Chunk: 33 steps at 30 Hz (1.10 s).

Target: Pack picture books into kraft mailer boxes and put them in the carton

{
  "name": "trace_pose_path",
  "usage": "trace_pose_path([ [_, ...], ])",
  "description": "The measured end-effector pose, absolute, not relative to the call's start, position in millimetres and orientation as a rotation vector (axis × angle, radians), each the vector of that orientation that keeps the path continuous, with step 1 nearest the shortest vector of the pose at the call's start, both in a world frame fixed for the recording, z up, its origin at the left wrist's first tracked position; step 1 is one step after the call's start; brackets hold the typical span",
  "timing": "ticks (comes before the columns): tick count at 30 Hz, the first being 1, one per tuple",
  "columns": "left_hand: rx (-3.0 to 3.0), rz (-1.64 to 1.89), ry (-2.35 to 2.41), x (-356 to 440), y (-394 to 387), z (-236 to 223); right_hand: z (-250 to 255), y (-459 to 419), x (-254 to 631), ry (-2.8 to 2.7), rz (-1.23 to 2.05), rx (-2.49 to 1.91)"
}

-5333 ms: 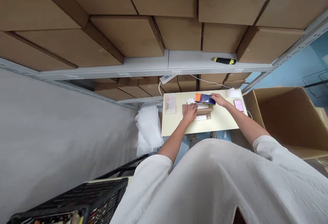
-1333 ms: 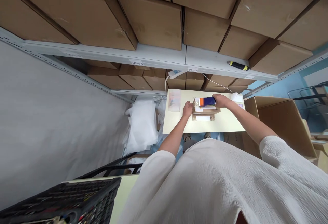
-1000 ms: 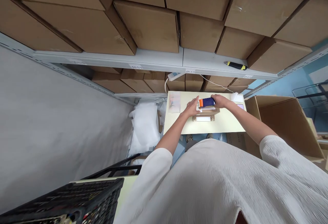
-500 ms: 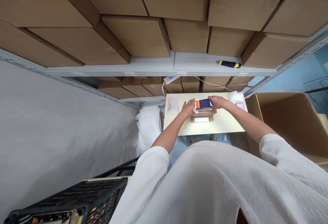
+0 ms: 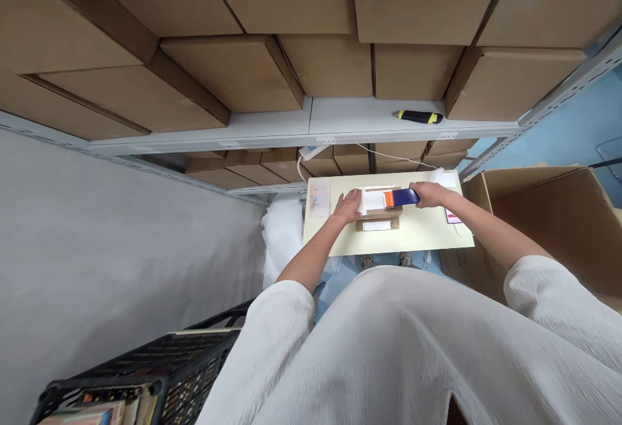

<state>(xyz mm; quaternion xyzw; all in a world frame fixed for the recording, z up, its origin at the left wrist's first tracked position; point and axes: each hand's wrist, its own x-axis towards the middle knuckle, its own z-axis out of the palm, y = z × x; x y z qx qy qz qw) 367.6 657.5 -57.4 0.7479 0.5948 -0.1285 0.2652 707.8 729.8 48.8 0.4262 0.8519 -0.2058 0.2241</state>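
On the pale yellow table (image 5: 418, 237) lies a small cardboard box (image 5: 379, 214) with white material (image 5: 373, 199) across its top. My right hand (image 5: 429, 194) is closed around a dark blue and orange tape dispenser (image 5: 404, 197), whose orange end sits over the right part of the box. My left hand (image 5: 348, 206) lies with fingers stretched over the left end of the box, touching the white material. A box flap with a white patch (image 5: 376, 225) points toward me.
A clear plastic container (image 5: 319, 198) stands at the table's left, a phone (image 5: 453, 216) at its right. A large open carton (image 5: 549, 224) is beside the table. Above, the shelf (image 5: 350, 117) carries boxes and a black-yellow cutter (image 5: 418, 116). A black crate (image 5: 194, 360) stands lower left.
My right hand has drawn the tape dispenser to the right along the box top, uncovering white material between the hands. My left hand has stayed at the box's left end. The view has shifted slightly.
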Motion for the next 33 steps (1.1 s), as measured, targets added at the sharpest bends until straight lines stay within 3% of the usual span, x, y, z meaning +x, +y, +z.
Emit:
trace_pose_path([
  [17, 1.979, -0.438, 1.647, 378.0, 661.0, -55.6, 26.5, 767.5, 848.0, 2.29, -0.649, 1.273],
  [33, 1.994, -0.34, 1.649, 379.0, 662.6, -54.4, -10.6, 745.0, 790.2, 2.123, -0.494, 1.308],
])
